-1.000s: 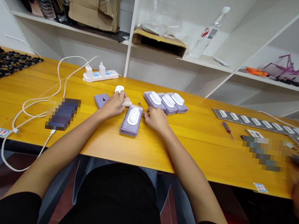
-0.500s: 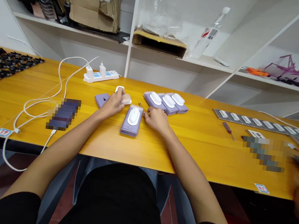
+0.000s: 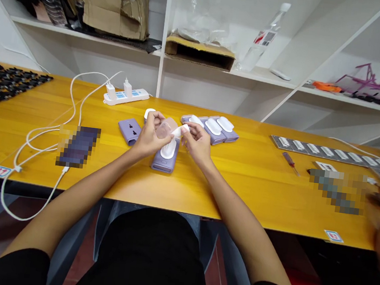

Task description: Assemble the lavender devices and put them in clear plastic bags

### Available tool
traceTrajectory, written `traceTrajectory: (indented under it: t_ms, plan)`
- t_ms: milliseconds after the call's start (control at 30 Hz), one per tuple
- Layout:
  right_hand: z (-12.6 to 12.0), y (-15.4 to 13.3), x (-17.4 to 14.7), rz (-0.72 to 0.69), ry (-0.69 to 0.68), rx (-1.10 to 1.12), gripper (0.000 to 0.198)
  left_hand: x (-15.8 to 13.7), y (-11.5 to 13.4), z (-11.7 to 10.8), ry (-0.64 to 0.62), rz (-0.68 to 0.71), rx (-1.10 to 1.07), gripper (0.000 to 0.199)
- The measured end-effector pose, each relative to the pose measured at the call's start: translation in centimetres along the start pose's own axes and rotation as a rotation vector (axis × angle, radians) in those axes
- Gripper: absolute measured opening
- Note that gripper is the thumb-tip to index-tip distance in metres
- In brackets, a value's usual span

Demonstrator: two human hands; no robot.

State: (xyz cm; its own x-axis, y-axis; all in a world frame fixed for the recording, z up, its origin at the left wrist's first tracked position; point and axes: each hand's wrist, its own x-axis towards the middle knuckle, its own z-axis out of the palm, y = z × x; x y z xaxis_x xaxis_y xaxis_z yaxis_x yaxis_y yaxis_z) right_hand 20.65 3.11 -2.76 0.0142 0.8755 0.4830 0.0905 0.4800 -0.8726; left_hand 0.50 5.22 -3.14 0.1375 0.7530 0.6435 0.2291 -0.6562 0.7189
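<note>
"So, what have you got there?"

"My left hand holds a translucent piece between thumb and fingers; my right hand pinches a small white piece. They overlap in view, above the back of the purple block, and I can't tell whether they're joined."

"Heavy? Fragile?"

"Light, I'd judge, both of them. The translucent one looks thin and smooth, so it could slip or bend; I'd take it by its rim, pressing little. The white one seems best held near its end, as my fingertips have it."

"And room to move?"

"Toward me, plain wood runs from the block to the front edge of the table. Three purple blocks lie just beyond my right hand; a slotted purple casing sits beside my left. Sideways looks tighter."
</note>
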Motion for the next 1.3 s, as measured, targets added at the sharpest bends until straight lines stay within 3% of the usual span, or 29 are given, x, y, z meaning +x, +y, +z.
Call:
traceTrajectory:
  t_ms: [100,233,400,567,700,867,933,1033,1167,1300]
  plan:
    - [0.1,0.1,0.3,0.048,0.093,0.194,0.054,-0.3,0.8,-0.2,-0.052,0.061,0.084,0.057]
    - [-0.8,0.3,0.8,0.045,0.187,0.193,0.052,0.2,0.8,-2.1,-0.083,0.135,0.406,0.04]
    - [-1.2,0.4,1.0,0.042,0.199,0.159,0.05,0.7,0.5,-3.7,-0.264,-0.001,0.768,0.046]
    - [-1.1,0.1,0.9,0.017,0.21,0.158,0.049,1.1,1.7,-5.0,-0.338,-0.116,0.909,0.039]
    - [-1.3,0.3,1.0,0.014,0.23,0.159,0.049,1.6,1.5,-6.9,-0.363,-0.276,0.984,0.056]
    - [-1.5,0.8,1.2,0.001,0.245,0.166,0.044,2.3,-0.2,-8.8,-0.684,-0.444,0.959,0.083]
    - [-1.5,0.8,1.2,0.002,0.243,0.151,0.044,2.4,-0.5,-9.0,-0.744,-0.468,0.963,0.094]
    - [-1.5,0.6,1.1,-0.006,0.253,0.106,0.045,2.4,-0.8,-8.9,-0.658,-0.498,0.951,0.082]
    - [-1.4,0.2,0.9,-0.033,0.275,0.064,0.044,2.4,-0.7,-8.4,-0.297,-0.445,0.773,0.049]
    - [-1.3,-0.3,0.2,-0.083,0.229,0.014,0.041,2.6,0.1,-7.8,0.027,-0.303,0.472,0.058]
